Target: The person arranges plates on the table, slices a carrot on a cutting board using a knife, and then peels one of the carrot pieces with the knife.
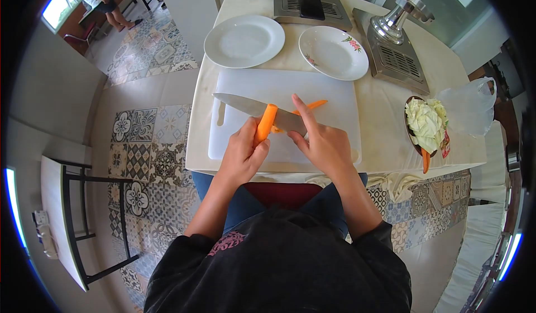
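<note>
My left hand point(244, 150) is closed around a peeled carrot piece point(267, 121), which stands tilted above the white cutting board point(240, 81). In my right hand point(324, 143) is a large kitchen knife point(244, 103), its blade pointing left and passing behind the carrot. The right index finger stretches up along the far side of the blade, and the handle is mostly hidden in the palm. On the board beyond the knife lies a thin orange carrot strip point(318, 104). Small orange bits show beside the carrot, partly hidden by the blade.
Beyond the board stand a plain white plate point(244, 41) and a flowered plate point(329, 53). Metal stands point(399, 50) and a dark phone point(311, 6) are at the back. To the right sit a bowl of cabbage point(425, 123) and a plastic bag point(468, 106). Another person point(100, 0) stands far left.
</note>
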`<action>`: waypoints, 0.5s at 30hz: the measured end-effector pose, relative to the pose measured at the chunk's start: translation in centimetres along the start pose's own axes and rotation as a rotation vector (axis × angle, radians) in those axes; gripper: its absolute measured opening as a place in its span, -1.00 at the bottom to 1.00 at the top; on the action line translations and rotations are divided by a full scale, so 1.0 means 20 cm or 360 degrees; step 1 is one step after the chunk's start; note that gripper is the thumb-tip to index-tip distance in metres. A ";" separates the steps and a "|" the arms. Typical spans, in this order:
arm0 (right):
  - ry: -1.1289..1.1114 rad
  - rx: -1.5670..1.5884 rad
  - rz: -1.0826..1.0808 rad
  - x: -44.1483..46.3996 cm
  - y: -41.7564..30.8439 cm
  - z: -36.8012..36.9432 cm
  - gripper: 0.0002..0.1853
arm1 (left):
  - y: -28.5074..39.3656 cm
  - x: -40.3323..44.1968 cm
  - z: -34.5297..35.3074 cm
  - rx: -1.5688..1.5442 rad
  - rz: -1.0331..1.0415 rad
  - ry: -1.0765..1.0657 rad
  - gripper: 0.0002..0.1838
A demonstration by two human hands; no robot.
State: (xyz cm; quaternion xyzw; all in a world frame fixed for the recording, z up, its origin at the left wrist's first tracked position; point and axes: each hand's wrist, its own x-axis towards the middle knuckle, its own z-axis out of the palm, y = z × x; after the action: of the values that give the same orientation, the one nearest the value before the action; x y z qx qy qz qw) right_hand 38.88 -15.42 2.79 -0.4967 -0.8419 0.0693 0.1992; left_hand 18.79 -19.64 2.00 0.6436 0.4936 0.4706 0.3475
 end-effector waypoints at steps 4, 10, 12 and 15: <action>0.0014 0.0018 0.0010 0.00 0.01 0.01 -0.23 | -0.03 0.00 0.02 0.0066 -0.0012 -0.0038 -0.69; -0.0133 -0.0102 0.0174 0.03 -0.03 0.00 -0.22 | 0.00 -0.05 0.02 0.0220 -0.0056 -0.0089 -0.69; 0.0008 -0.0033 0.0142 0.03 -0.01 0.04 -0.25 | -0.05 -0.05 0.02 0.0154 -0.0082 -0.0069 -0.72; 0.0022 0.0273 0.0206 0.03 0.00 0.01 -0.29 | -0.01 -0.05 0.01 -0.0423 -0.0416 -0.0027 -0.75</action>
State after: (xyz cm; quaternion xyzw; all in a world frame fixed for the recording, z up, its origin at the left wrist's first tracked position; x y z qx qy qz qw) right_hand 38.59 -14.89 2.68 -0.5317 -0.7976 0.1503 0.2419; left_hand 18.79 -20.57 1.52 0.5263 0.5035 0.4771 0.4918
